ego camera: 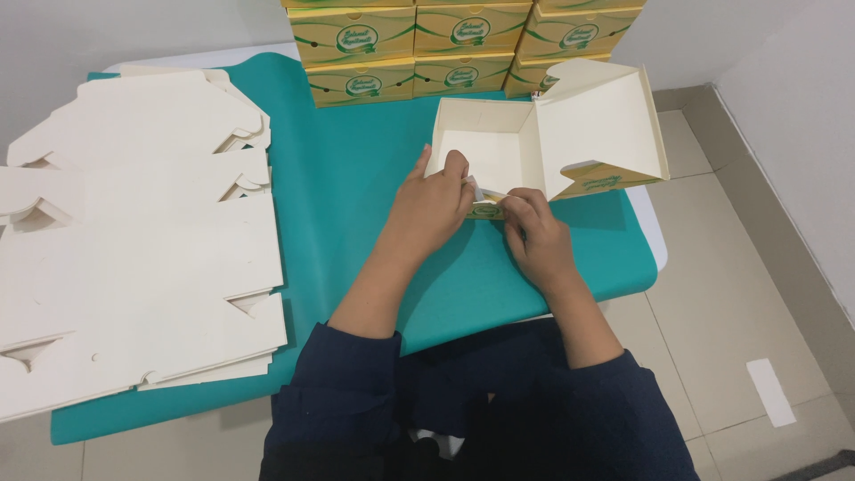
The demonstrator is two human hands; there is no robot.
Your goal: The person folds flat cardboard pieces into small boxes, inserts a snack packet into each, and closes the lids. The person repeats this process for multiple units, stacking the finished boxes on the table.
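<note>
Cream cardboard box [485, 147], half-assembled, sitting open on teal cloth [356, 160] at far-right part of desk [655, 232]. Lid [592, 120] standing up and tilted right, yellow-green printed outside showing at its lower edge. Front wall flap [485, 198] being pinched from both sides.

Left hand [427, 209] reaching in over front wall, index finger lying along left edge, thumb and fingertips closing on flap. Right hand [534, 232] curling in from right, grip tight on same flap, knuckles up. Both hands touching box, nearly touching each other at flap. Exact fingertip contact partly hidden by the hands themselves.

Moving outward: stack of finished yellow-green boxes [463, 44] lining far edge, just behind open box, two rows visible, three across. Pile of flat unfolded cream box blanks [134, 240] lying at left, overlapping, well apart from hands, hanging off cloth edge. Dark blue sleeves [347, 392] pushed up to the elbows at bottom of view. Beige tiled floor [739, 303] showing at right, with white paper strip [770, 392] lying on it.
</note>
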